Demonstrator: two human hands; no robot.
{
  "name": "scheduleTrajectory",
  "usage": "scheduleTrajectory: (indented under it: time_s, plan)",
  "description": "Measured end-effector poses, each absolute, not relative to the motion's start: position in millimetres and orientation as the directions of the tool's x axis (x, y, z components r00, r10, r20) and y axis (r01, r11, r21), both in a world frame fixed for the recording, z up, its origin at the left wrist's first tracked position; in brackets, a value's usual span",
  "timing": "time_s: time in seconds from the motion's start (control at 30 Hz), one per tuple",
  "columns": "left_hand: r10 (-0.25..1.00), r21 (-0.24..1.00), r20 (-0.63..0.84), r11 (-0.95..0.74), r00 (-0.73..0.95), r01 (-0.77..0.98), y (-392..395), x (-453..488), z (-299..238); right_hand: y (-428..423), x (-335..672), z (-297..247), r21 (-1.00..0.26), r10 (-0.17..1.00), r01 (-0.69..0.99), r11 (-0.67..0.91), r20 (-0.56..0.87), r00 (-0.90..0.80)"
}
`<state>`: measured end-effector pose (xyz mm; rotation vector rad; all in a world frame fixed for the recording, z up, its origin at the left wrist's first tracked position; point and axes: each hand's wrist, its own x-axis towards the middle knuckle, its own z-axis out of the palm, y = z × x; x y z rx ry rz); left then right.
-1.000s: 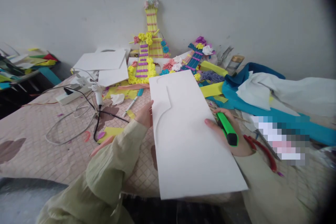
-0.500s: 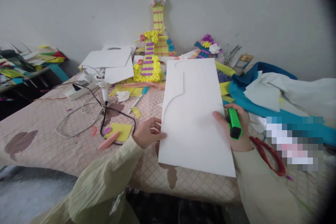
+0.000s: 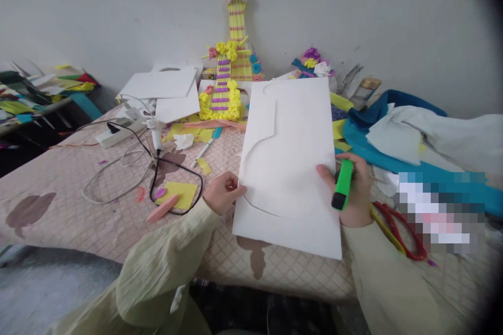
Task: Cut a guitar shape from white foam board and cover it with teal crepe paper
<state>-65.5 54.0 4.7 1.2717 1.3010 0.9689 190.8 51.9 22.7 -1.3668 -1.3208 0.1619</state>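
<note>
A white foam board [image 3: 294, 167] lies in front of me, slightly turned, with curved cut lines in its left half and along its lower part. My left hand [image 3: 220, 193] is closed at the board's left edge, thumb and fingers pinching it where the cut piece lifts a little. My right hand [image 3: 357, 196] wraps round a green utility knife [image 3: 345, 180] with a black end. Its thumb rests on the board's right side, and the knife's blade cannot be made out.
Red-handled scissors [image 3: 404, 235] lie right of my right arm. Leftward are a white glue gun [image 3: 156, 136], its black cable and a power strip [image 3: 118, 133]. Yellow flower-trimmed paper guitars [image 3: 222, 89] lean at the back wall. Blue fabric [image 3: 357, 138] lies at the right.
My left hand has closed into a pinch on the board's edge, and the lower curved cut now shows. The board has shifted slightly; the knife has tilted in my right hand.
</note>
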Motion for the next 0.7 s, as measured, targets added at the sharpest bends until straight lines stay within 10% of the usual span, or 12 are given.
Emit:
scheduleTrajectory:
  time_s: [0.7]
  plan:
    - [0.999,0.963,-0.037,0.046,-0.04,0.266,58.5,-71.5,3.2,53.4,185.7,17.4,-0.754,0.72,0.558,0.346,0.595,0.358]
